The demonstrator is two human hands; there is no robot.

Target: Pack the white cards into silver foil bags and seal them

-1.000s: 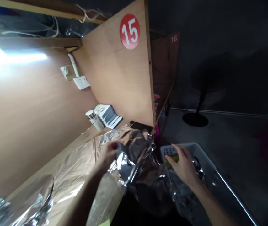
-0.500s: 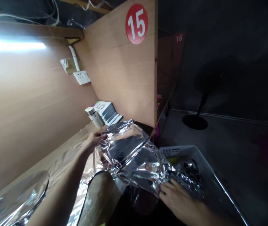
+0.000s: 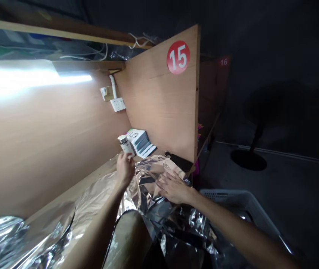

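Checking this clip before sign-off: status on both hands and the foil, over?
Left hand at the foil's far edge, grip unclear. Right hand flat on the crumpled aluminium foil. In the way: steel-capped bottle just beyond left hand; white plastic basket right of foil.

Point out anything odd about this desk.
A crumpled sheet of aluminium foil spills over the edge of the wooden desk and hangs down past it, creased and wrinkled beneath the right hand, rather than lying flat.

Wooden booth partition [image 3: 159, 108]; dark floor [image 3: 288, 194]
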